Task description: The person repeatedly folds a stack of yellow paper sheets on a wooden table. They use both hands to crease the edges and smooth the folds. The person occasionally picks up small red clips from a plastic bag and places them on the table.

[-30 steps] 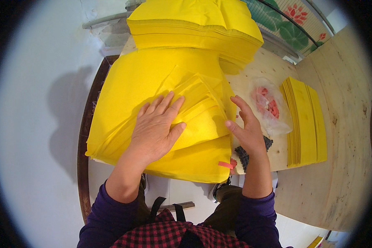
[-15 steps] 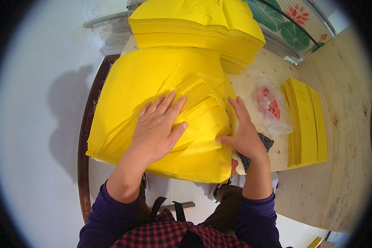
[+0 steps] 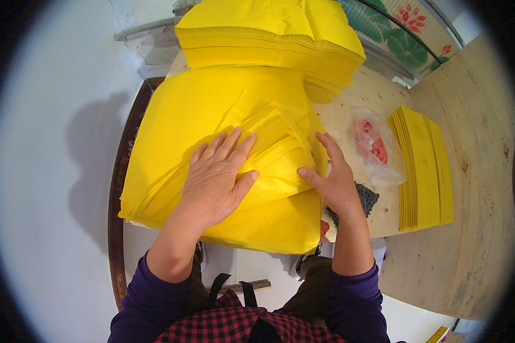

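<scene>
A broad pile of soft yellow sheets, seemingly cloth, lies in front of me. Several creased, overlapping folds run across its middle. Flat on these folds rests my left hand, fingers stretched out and thumb apart. My right hand is at the pile's right side, palm turned inward. Its thumb touches the top folds while the fingers reach along the edge, spread from the thumb. Whether any sheet layer lies between that thumb and the fingers cannot be made out.
A thick yellow stack stands behind the pile. To the right, a clear plastic bag with pinkish-red pieces lies beside an upright row of folded yellow pieces. Dark grey textured material sits by my right wrist. A wooden panel rises at the right.
My right thumb has moved up and slightly left over the folds, and the sheets near it have shifted. A small reddish mark near the pile's front right corner no longer shows. My left hand stays nearly still.
</scene>
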`<action>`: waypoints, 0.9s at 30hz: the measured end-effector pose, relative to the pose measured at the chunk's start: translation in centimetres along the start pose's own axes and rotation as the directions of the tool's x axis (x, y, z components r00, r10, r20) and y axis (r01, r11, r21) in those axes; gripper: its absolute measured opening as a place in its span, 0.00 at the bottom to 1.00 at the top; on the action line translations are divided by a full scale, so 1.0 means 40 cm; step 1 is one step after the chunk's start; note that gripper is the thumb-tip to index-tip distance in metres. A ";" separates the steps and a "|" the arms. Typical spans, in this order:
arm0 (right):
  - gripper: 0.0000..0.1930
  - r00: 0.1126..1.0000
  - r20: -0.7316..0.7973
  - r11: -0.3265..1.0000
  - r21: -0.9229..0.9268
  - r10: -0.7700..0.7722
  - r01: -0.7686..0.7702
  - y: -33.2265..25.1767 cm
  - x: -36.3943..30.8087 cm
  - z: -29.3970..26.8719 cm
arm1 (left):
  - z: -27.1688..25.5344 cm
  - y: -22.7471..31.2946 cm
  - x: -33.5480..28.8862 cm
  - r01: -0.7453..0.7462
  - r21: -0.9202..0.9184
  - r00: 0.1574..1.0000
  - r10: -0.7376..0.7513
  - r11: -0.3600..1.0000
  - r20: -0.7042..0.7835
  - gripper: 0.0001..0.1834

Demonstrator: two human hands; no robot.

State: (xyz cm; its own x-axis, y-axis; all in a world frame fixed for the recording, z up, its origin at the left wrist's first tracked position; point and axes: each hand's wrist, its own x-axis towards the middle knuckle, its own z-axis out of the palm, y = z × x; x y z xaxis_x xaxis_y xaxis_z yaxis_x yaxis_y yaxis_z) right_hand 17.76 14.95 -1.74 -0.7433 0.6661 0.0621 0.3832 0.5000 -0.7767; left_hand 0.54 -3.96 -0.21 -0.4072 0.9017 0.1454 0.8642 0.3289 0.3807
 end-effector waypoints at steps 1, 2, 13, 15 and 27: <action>0.43 1.000 0.015 1.000 -0.013 -0.009 0.009 -0.003 -0.002 -0.004 | 0.000 0.001 -0.001 0.004 -0.001 1.000 -0.004 1.000 0.002 0.33; 0.44 0.999 0.031 1.000 -0.028 -0.008 0.009 -0.007 -0.005 -0.009 | 0.000 0.001 -0.001 0.007 0.003 1.000 -0.007 1.000 0.006 0.33; 0.41 0.991 0.112 0.997 0.010 -0.074 0.074 -0.016 -0.017 -0.062 | -0.004 0.003 0.000 0.021 -0.010 0.999 -0.020 1.000 0.024 0.33; 0.39 0.999 0.029 0.997 0.075 -0.039 0.037 -0.010 -0.007 -0.042 | -0.002 0.004 0.002 0.021 -0.008 1.000 -0.020 1.000 0.024 0.33; 0.41 1.000 -0.013 1.000 -0.019 -0.023 0.023 -0.011 -0.005 0.009 | -0.002 0.002 0.002 0.009 -0.004 1.000 -0.008 1.000 0.012 0.33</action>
State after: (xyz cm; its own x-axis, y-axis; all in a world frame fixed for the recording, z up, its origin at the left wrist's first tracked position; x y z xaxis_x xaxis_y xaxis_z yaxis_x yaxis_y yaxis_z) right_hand 17.53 14.39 -1.65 -0.7450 0.6612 0.0883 0.3761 0.5257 -0.7630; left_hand 0.54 -3.90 -0.10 -0.4109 0.9022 0.1310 0.8596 0.3355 0.3853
